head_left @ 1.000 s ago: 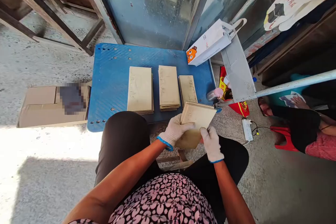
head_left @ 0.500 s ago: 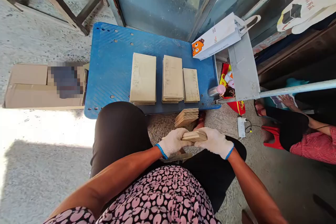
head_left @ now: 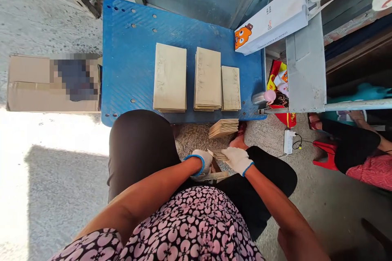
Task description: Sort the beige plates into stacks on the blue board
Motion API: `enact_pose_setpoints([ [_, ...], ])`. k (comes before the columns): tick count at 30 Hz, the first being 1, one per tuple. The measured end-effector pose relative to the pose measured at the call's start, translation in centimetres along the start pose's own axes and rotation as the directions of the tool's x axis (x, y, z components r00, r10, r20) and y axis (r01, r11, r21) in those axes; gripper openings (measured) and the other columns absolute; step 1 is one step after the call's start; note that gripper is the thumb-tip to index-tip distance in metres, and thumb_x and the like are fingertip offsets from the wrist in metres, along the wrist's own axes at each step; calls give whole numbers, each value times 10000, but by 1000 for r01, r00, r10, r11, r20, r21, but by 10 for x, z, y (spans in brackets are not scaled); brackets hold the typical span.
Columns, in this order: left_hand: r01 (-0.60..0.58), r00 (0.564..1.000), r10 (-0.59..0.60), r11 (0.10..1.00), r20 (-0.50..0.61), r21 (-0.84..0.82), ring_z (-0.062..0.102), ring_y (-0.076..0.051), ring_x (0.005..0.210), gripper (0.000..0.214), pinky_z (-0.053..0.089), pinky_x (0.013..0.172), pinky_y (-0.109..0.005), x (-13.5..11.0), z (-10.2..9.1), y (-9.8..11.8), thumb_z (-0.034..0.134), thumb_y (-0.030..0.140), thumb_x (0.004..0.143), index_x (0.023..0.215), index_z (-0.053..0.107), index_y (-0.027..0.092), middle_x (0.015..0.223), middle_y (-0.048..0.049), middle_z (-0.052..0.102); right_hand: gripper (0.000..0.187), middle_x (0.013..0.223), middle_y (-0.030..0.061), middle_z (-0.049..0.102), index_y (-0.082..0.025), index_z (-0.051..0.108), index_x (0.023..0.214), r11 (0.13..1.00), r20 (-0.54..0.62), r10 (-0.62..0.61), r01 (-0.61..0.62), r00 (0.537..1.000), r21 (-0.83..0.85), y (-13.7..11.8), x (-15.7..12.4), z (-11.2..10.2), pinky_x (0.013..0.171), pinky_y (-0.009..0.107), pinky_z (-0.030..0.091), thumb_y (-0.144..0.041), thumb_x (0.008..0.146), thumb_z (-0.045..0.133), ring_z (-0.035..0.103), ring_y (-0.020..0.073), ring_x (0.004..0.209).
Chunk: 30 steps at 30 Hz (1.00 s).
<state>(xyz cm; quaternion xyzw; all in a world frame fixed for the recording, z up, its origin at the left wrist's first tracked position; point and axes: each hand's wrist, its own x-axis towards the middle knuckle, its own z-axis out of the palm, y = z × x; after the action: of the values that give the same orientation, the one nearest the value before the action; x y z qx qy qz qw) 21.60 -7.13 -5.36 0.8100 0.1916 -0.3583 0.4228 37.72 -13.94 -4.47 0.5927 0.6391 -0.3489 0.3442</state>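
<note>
My right hand (head_left: pixel 237 160), in a white knit glove with a blue cuff, is closed on a small stack of thin tan boards (head_left: pixel 217 154) between my knees. At the stack's left end is my left hand (head_left: pixel 202 160), gloved alike and turned so its fingers are mostly hidden; I cannot tell whether it grips. Just beyond them, another bundle of thin tan boards (head_left: pixel 223 128) shows its layered edges. Below the hands, more pale layered pieces (head_left: pixel 211 176) are partly covered by my left wrist.
On the blue table (head_left: pixel 128 69) lie a large stack (head_left: pixel 170 77), a middle stack (head_left: pixel 208 77) and a smaller stack (head_left: pixel 230 89) of flat tan boards. A white paper bag (head_left: pixel 272 16), flask (head_left: pixel 259 98), cardboard box (head_left: pixel 27 89) and power strip (head_left: pixel 288 141) surround it. Another person (head_left: pixel 352 142) sits at right.
My hands have moved from both holding the stack's ends to the right hand holding it, tilted, with the left turned lower at its left end. The view has shifted slightly.
</note>
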Motion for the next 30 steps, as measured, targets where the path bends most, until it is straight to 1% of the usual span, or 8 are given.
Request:
enact_pose_setpoints([
  [2,-39,999,39,999,7,5,679,-388,1000,396,546,846,-455,1,1,1,680,179,729,1100,712,45,1061,-261,705,285,1138,78,644,-269,603,1165,1000,24,17,-16,1000,-17,4,16,4,778,319,472,-347,891,582,636,247,1031],
  [5,-54,998,54,998,34,21,680,-386,1004,395,550,846,-455,3,2,3,655,163,745,1114,708,33,1054,-261,707,255,1137,94,637,-267,598,1154,999,43,40,-39,998,-23,11,33,7,772,326,473,-340,913,558,641,247,1023],
  [9,-58,996,54,996,67,64,677,-371,1020,398,549,861,-437,8,3,5,681,211,753,1124,712,69,1093,-237,705,275,1148,97,630,-272,587,1176,998,50,52,-50,997,-28,20,47,6,772,337,477,-338,910,563,640,257,1025],
  [14,-44,999,44,999,0,9,690,-377,971,380,549,840,-439,12,7,6,735,229,697,1049,739,86,1031,-249,714,303,1164,98,626,-275,582,1210,999,33,48,-47,998,-25,29,62,1,799,345,471,-344,917,549,634,255,1039],
  [17,-56,998,56,998,-3,-7,691,-394,941,394,542,830,-461,15,9,7,746,226,677,1034,734,60,987,-264,716,308,1166,97,628,-271,593,1204,999,28,47,-46,999,-27,34,70,0,801,340,466,-339,904,571,632,255,1039],
  [22,-43,999,41,996,-23,-84,685,-389,948,392,533,823,-455,16,7,7,742,190,658,1035,728,84,1000,-253,716,314,1144,104,640,-258,597,1199,999,15,48,-48,999,-22,40,75,0,790,327,458,-344,898,582,630,249,1028],
  [27,-28,999,26,996,-21,-83,683,-356,978,410,527,851,-424,17,4,8,746,210,661,1064,727,137,1039,-221,718,354,1112,120,660,-216,570,1243,999,-30,53,-53,998,-12,38,69,-5,811,331,435,-330,908,574,624,259,1013],
  [30,-39,999,37,997,-33,-71,685,-362,968,404,529,847,-435,19,5,8,736,217,683,1075,723,119,1027,-226,718,318,1141,89,663,-226,589,1209,999,-114,31,-26,993,44,38,60,-12,838,310,421,-387,951,499,606,237,1042],
])
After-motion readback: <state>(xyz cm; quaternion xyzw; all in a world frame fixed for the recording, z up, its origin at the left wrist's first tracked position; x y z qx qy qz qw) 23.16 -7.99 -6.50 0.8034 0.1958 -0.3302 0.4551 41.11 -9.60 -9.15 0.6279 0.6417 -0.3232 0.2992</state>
